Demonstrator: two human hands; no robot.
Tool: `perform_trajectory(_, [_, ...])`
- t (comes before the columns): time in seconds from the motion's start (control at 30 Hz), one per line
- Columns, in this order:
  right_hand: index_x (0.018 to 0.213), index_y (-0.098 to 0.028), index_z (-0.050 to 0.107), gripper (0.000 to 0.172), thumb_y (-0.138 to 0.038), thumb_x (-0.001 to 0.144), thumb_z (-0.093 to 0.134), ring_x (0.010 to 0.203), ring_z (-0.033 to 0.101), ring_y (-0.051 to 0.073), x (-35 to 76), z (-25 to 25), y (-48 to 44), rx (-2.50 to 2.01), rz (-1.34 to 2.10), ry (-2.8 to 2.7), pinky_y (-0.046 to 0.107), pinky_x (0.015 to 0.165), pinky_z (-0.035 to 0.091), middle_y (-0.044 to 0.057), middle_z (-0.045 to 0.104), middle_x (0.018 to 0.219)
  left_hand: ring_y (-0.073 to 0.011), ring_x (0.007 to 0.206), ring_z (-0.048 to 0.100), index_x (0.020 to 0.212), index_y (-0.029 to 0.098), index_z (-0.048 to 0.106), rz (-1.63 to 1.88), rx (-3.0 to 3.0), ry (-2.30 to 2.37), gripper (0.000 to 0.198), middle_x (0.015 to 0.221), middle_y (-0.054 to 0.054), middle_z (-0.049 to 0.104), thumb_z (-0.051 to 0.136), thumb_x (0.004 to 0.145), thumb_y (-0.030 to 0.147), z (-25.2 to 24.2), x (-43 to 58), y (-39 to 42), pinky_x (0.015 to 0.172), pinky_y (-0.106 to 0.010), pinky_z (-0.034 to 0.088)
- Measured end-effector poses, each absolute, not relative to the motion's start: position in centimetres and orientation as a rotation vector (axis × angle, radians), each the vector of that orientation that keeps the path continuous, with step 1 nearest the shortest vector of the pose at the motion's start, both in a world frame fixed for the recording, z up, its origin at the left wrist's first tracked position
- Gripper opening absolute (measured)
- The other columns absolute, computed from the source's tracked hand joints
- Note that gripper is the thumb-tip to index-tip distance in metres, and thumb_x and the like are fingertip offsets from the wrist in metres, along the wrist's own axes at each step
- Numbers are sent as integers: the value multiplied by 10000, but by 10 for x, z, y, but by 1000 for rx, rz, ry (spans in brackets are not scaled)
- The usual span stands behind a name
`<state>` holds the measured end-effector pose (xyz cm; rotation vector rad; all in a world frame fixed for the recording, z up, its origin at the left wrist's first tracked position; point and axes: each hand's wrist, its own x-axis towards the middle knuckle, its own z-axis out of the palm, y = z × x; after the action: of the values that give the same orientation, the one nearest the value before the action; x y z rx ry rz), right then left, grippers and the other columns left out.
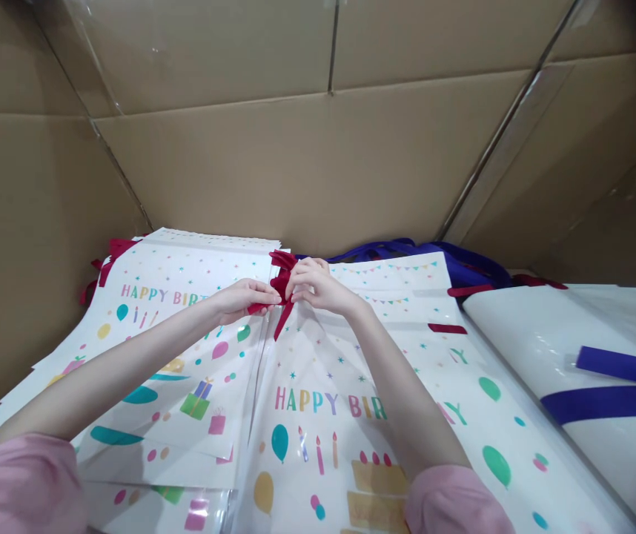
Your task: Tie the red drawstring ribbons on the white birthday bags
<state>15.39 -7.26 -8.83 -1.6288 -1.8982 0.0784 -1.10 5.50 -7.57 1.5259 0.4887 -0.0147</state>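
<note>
Both my hands meet at the top edge of a white "HAPPY BIRTHDAY" gift bag (318, 415) printed with balloons, candles and cake. My left hand (243, 299) pinches one end of the bag's red ribbon (281, 285). My right hand (318, 285) pinches the same ribbon from the other side, fingers curled together over it. The ribbon's tail hangs down onto the bag between my hands. Pink sleeves show at the bottom corners.
A stack of like birthday bags (184, 297) with red ribbons lies to the left. Bags with blue ribbons (607, 386) lie at the right, more blue ribbon (407, 248) at the back. Cardboard walls (318, 148) enclose the pile on all sides.
</note>
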Motion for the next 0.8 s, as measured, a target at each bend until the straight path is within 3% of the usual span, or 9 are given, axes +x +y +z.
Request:
perform_trajectory(0.37, [741,-208,693,53,-155,737,688,959,467,200,165,-87,-78,-1433,171,-1899,404,940,280,29,616,874,-86,547,494,776,109,640,152,1871,354,196,600,5,568,705,662,254,-69,-13,44,534,-204,384])
perform_trajectory(0.63, [637,-203,671,178,-59,712,598,891,460,190,172,-79,-86,-1316,222,-1931,354,825,378,32,595,821,-89,583,489,769,116,630,301,2112,212,180,659,-6,573,626,764,295,-64,-20,20,544,-198,380])
perform_trajectory(0.8, [606,-197,640,160,-90,720,610,845,469,174,175,-74,-94,-1313,305,-1963,346,802,393,28,584,802,-84,572,473,773,123,616,308,2120,185,208,663,1,566,607,799,329,-65,-22,12,539,-199,373])
